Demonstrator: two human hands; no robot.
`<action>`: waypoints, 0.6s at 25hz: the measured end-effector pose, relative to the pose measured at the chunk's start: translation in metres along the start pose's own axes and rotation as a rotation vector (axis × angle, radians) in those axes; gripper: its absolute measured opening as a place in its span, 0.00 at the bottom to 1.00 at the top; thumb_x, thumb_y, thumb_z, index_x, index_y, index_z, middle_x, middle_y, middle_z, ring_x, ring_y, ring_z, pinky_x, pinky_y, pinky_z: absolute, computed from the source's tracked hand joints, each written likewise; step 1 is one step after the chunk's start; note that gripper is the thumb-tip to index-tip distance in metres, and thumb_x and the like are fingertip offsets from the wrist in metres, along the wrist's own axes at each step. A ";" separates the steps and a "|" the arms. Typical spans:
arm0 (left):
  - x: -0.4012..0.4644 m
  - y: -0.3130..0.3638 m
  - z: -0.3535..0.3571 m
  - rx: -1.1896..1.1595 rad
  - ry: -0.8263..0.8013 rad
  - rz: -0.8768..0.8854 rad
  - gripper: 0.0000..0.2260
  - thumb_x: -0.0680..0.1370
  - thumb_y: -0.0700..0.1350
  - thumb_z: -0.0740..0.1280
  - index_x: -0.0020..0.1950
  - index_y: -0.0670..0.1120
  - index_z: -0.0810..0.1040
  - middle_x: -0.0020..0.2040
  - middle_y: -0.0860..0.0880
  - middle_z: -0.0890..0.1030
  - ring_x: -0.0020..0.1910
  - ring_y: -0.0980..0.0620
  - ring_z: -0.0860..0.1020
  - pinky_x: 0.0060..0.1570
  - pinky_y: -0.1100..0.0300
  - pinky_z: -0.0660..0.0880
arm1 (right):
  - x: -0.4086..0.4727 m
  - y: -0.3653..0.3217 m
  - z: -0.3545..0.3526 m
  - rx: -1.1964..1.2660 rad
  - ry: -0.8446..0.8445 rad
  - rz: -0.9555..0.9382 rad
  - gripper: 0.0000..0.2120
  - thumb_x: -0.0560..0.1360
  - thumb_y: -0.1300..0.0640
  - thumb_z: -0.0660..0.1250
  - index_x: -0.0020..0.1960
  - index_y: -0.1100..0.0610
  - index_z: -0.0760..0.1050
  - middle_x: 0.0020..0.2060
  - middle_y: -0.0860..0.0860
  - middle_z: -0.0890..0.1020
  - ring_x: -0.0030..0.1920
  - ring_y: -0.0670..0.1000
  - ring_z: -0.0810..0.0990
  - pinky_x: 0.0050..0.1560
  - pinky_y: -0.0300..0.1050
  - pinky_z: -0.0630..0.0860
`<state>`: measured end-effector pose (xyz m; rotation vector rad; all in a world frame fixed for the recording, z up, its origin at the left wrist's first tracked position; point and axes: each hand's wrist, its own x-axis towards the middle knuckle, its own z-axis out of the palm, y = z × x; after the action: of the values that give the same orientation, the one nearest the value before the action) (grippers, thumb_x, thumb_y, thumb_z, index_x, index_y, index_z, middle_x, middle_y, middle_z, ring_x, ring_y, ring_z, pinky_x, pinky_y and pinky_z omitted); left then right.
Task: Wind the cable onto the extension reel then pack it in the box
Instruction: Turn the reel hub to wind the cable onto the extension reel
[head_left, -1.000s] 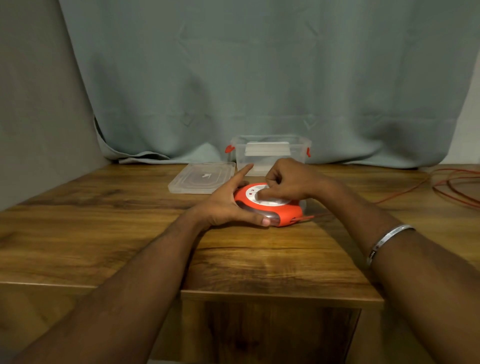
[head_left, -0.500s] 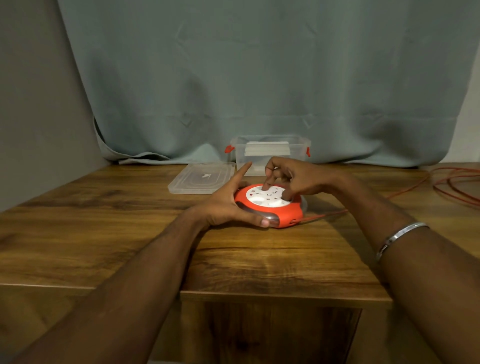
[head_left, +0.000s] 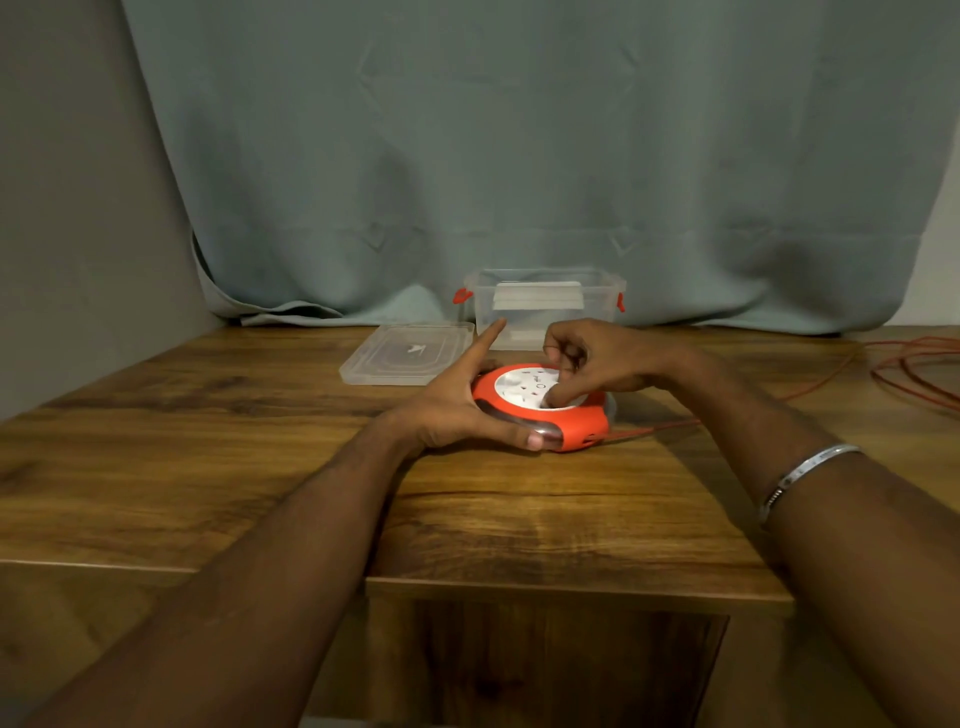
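A lot of cable (head_left: 914, 374) is not wound up yet. It lies in loose loops far over on the right side of the table (head_left: 208, 467), and a thin line of it runs back to the reel (head_left: 540, 410). I think those loops could catch on each other or on the table edge as they get pulled in. Then the cable would go tight and the reel could jerk or slide. The cable could also bunch up inside the reel if it goes in too fast.

The reel could also spin away if it is not held firmly. The left hand (head_left: 457, 405) holds its left side, with the thumb curled round the near edge and the first finger sticking out straight toward the box (head_left: 545, 301). That looks like a light hold to me, so a hard tug might beat it.

The right hand (head_left: 587, 364) sits on top of the reel. Its fingers are curled, and the tips press down into the white middle part, as if to turn it. I cannot tell if they pinch a small knob there.

So the reel is right under the right hand and against the left palm. The box is open just behind the hands, and its lid (head_left: 405, 356) lies flat to the left of it.
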<state>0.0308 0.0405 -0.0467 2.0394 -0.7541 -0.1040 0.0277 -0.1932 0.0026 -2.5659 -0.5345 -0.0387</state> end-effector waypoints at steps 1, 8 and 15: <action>0.000 0.000 0.000 0.002 -0.002 -0.002 0.60 0.61 0.50 0.85 0.79 0.67 0.47 0.76 0.50 0.66 0.65 0.57 0.69 0.61 0.64 0.68 | 0.000 -0.002 0.001 -0.025 0.019 -0.007 0.20 0.66 0.51 0.80 0.50 0.55 0.74 0.39 0.50 0.80 0.40 0.50 0.77 0.41 0.52 0.73; 0.001 -0.001 0.000 0.016 0.000 -0.009 0.60 0.59 0.53 0.85 0.78 0.70 0.47 0.78 0.50 0.65 0.68 0.55 0.69 0.67 0.58 0.69 | 0.000 -0.015 0.010 -0.244 0.125 0.044 0.20 0.66 0.38 0.76 0.41 0.52 0.74 0.35 0.46 0.78 0.36 0.48 0.74 0.36 0.45 0.67; 0.000 0.000 0.000 0.029 -0.005 -0.014 0.61 0.59 0.54 0.85 0.78 0.70 0.47 0.77 0.50 0.65 0.70 0.53 0.69 0.70 0.53 0.69 | -0.002 -0.009 0.000 0.112 0.071 -0.052 0.25 0.69 0.68 0.74 0.59 0.51 0.69 0.44 0.55 0.86 0.35 0.49 0.79 0.37 0.49 0.77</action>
<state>0.0307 0.0403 -0.0471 2.0729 -0.7479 -0.1070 0.0224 -0.1869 0.0066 -2.4316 -0.5601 -0.1139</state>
